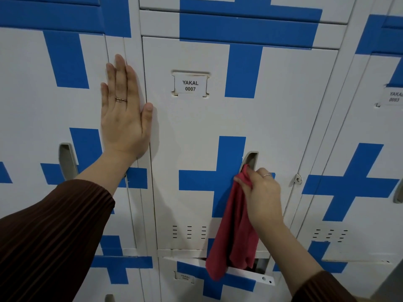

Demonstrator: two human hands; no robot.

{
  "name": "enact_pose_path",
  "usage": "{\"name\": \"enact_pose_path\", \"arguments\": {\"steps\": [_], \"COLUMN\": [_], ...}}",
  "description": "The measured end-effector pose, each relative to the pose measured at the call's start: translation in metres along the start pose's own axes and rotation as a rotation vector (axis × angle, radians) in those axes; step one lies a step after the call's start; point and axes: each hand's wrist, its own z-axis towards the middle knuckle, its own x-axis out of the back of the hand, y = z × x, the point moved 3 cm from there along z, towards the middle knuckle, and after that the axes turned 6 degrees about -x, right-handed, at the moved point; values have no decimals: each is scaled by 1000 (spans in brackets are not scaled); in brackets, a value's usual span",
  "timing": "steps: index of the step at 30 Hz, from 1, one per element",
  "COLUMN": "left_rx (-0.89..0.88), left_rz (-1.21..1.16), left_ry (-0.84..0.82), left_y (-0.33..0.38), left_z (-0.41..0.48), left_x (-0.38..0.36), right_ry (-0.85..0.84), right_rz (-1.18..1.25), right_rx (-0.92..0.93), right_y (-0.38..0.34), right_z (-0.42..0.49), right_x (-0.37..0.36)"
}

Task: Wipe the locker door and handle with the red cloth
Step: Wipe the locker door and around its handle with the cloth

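Noted red cloth [231,232] pinched at top end in curled R hand [261,192], right at recessed handle [250,159] of white locker door [185,131] w/ blue crosses, label [190,85] YAKAL 0007. Saw cloth hanging limp, folded lengthwise, plain pinkish-red, past door's bottom edge. Found L hand [124,118] flat, fingers straight, pressed on frame [134,46] left of door, holding nothing.

A left neighbouring locker [32,110], white with blue crosses, shows a recessed grip [67,162], a right neighbouring locker [359,127] carries a name tag [393,97] reading YAKAL and three columns of vent slits [330,235], and a lower locker door [189,290] underneath stands slightly ajar.
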Motion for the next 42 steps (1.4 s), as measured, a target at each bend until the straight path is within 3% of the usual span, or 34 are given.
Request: {"name": "enact_pose_path", "arguments": {"steps": [2,5,9,16,23,26,30,37,42], "left_rx": [-2,-8,-4,-3,1,3,2,6,6], "left_rz": [3,4,7,10,17,15,7,7,14], "left_ry": [3,2,-3,-10,-9,-10,-9,-11,-10], "left_y": [0,0,0,0,0,0,0,0,1], "left_z": [0,1,0,1,0,0,0,0,0], "left_x": [0,0,0,0,0,0,0,0,0], "right_ry": [-100,-118,-185,-220,-89,48,268,106,46], "right_rz": [-140,-363,-265,-262,95,201,241,-199,-352], "right_rx": [-9,106,-52,-3,-111,-162,-68,76,101], "right_y": [0,3,16,20,26,17,-10,-9,-3], "right_z": [-5,-21,-25,-25,-22,-14,6,2,-9], "right_x": [-7,-16,-20,-18,-8,5,16,-4,-11]}}
